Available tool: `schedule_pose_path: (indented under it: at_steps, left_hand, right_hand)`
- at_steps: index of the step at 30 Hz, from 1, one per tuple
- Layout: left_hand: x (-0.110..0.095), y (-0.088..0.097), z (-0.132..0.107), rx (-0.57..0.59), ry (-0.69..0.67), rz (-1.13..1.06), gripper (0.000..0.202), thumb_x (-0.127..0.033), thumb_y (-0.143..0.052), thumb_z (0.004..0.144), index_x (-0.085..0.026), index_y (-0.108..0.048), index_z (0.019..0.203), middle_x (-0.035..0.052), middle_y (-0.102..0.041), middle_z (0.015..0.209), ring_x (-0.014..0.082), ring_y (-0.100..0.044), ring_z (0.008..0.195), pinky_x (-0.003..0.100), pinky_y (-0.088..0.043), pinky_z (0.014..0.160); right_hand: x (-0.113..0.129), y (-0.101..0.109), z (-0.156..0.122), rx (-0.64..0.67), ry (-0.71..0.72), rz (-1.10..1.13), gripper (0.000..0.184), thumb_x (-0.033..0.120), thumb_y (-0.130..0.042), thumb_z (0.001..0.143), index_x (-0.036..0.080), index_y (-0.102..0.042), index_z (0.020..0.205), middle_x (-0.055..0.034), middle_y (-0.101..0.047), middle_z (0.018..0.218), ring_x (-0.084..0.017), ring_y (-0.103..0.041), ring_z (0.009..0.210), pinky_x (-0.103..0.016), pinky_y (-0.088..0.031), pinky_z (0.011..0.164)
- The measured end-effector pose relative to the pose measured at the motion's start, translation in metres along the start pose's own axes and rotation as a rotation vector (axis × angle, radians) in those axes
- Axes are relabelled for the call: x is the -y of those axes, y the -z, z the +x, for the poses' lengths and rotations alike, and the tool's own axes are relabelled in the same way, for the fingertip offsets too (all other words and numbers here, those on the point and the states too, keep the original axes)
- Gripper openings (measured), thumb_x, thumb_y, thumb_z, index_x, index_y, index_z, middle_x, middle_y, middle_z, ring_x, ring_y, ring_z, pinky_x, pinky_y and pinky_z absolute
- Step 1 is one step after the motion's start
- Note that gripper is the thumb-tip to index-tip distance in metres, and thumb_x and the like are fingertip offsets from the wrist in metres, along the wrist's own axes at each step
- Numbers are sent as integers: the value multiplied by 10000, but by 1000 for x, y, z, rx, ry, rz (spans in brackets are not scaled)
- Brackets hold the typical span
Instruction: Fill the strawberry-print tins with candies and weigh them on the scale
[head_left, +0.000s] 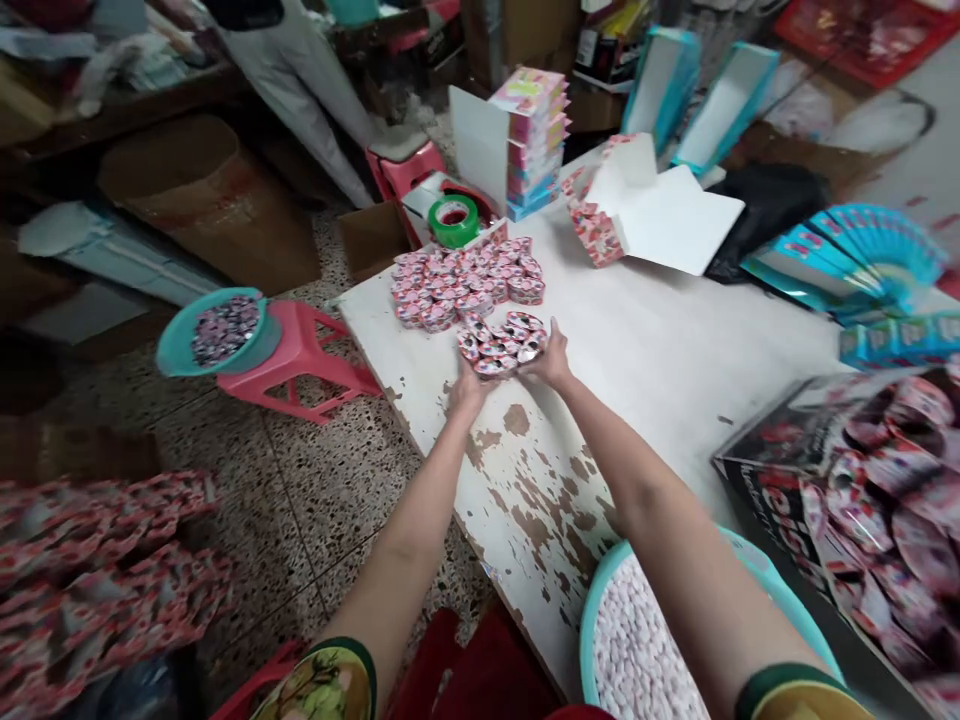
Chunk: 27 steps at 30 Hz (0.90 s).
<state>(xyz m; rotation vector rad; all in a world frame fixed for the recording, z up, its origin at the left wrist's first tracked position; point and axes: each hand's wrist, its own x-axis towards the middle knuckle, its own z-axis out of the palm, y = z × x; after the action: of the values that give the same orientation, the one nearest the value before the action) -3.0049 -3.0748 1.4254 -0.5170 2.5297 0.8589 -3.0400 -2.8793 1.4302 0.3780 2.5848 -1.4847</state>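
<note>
My left hand [468, 388] and my right hand [553, 360] press in from both sides on a cluster of small pink-and-white printed packets [501, 345]. Several of these packets stand side by side, with dark openings showing on top. Just beyond them, a larger group of matching packets [465, 280] is packed tightly together on the white table [675, 330]. Fingers of both hands are curled round the near edge of the cluster, and parts of them are hidden behind it.
Behind the packets lies green tape [453, 220]. An opened carton [660, 215] rests farther back. Teal basins hold white pieces [637, 640] near my right arm and small packets [225, 330] on a pink stool [300, 355]. A box of wrappers [885, 480] stands right. Someone's legs [307, 90] show behind.
</note>
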Motion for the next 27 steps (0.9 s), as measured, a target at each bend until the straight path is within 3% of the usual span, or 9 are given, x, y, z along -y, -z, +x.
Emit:
schedule_pose_path:
  at_steps: [4,6,8,11,14,16,18,23,27]
  left_hand:
    - [1,-6,-44,-96,-34,-8,674,-432,-689,879,-137,-444,1433,180,-718,1144,341,-682,1074,414,-507,882]
    - [-3,-20,-95,-83,-182,-37,372,-385,-510,987,-172,-562,1288,138,-719,1147,275,-689,1055,366,-510,893]
    - [-8,-39,-161,-11,-464,-110,295,-360,-441,1010,-199,-645,1149,101,-741,1081,237,-704,956,324,-520,839]
    - [-18,-75,-261,335,-961,-11,321,-289,-415,1014,-208,-696,1146,94,-763,999,223,-703,841,322,-532,771]
    - [-35,-114,-319,534,-1350,237,346,-213,-436,1001,-196,-700,1224,119,-754,1104,266,-681,1069,394,-527,950]
    - [-47,-133,-334,567,-1404,370,366,-251,-506,989,-169,-667,1307,152,-677,1319,305,-581,1288,447,-458,1094]
    - [-55,-146,-341,560,-1335,458,480,-346,-567,972,-127,-605,1397,190,-544,1489,350,-441,1432,480,-376,1177]
    - [-56,-167,-362,475,-1182,556,658,-552,-516,966,-157,-507,1491,205,-463,1539,401,-414,1414,538,-338,1166]
    - [-58,-178,-385,467,-1149,586,585,-608,-505,950,-189,-618,1342,182,-604,1332,378,-534,1243,504,-426,1055]
  right_hand:
    - [3,29,-77,-126,33,41,1189,372,-954,540,179,-342,1541,-213,-380,1517,-381,-382,1429,-572,-441,1144]
    - [-3,64,-150,-76,143,69,807,454,-845,731,257,-502,1434,-145,-515,1437,-301,-542,1288,-484,-573,993]
    - [-10,108,-237,-140,243,56,517,484,-731,857,310,-604,1327,-89,-632,1307,-237,-636,1138,-408,-610,894]
    - [-29,187,-357,-518,148,-169,297,427,-677,908,289,-686,1171,-84,-718,1128,-246,-672,1049,-438,-598,880]
    - [-62,277,-420,-931,-38,-421,329,432,-667,882,228,-686,1140,-122,-707,1122,-290,-653,1072,-533,-545,967]
    - [-80,338,-428,-1131,-120,-534,409,426,-653,866,184,-655,1196,-155,-678,1191,-310,-614,1152,-574,-493,1028]
    - [-93,390,-419,-1146,-188,-599,463,387,-649,861,168,-606,1267,-159,-644,1275,-294,-573,1224,-578,-452,1075]
    - [-121,464,-376,-435,-322,-741,717,77,-691,752,69,-455,1429,-148,-502,1492,-166,-459,1348,-425,-340,1198]
    - [-135,472,-356,-343,-373,-713,739,6,-673,765,87,-386,1441,-84,-446,1536,-78,-479,1278,-378,-346,1188]
